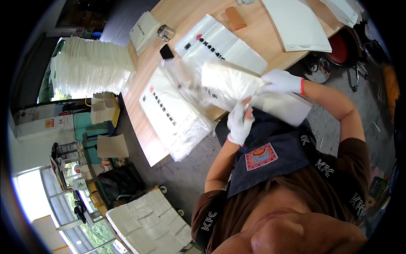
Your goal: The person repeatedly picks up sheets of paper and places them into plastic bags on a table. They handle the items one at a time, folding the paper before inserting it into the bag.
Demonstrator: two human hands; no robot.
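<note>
Left hand [239, 122]: white glove w/ red cuff, fingers clamped on lower edge of a clear plastic bag [228, 84] holding a white sheet, just above the dark apron [270, 148]. Right hand [281, 81]: same glove type, fingers closed on upper right edge of the bag, next to a flat white pack [287, 108] that sticks out toward the person's right. Bag held up off the worktop [186, 12], at its near edge, between both hands; left part of bag blurred, limp, trailing down toward the stack below. Worktop: light wood, runs from top centre to lower left. On it, near edge: stack of bagged white sheets w/ dark print & red mark [169, 114], loose plastic hanging over the side. Beyond it: another clear bag w/ print [215, 42], flat. Also: black phone [166, 51], small metal tin [165, 32], white box [144, 29] at far corner, brown oblong block [235, 17], large white sheets [296, 23] at far right. Off worktop, left: tall pile of white bags [91, 63] by the window. Floor, bottom: more white stacks [148, 220]. Right of worktop: red stool [340, 48]. Person: brown shirt, apron w/ coloured patch.
</note>
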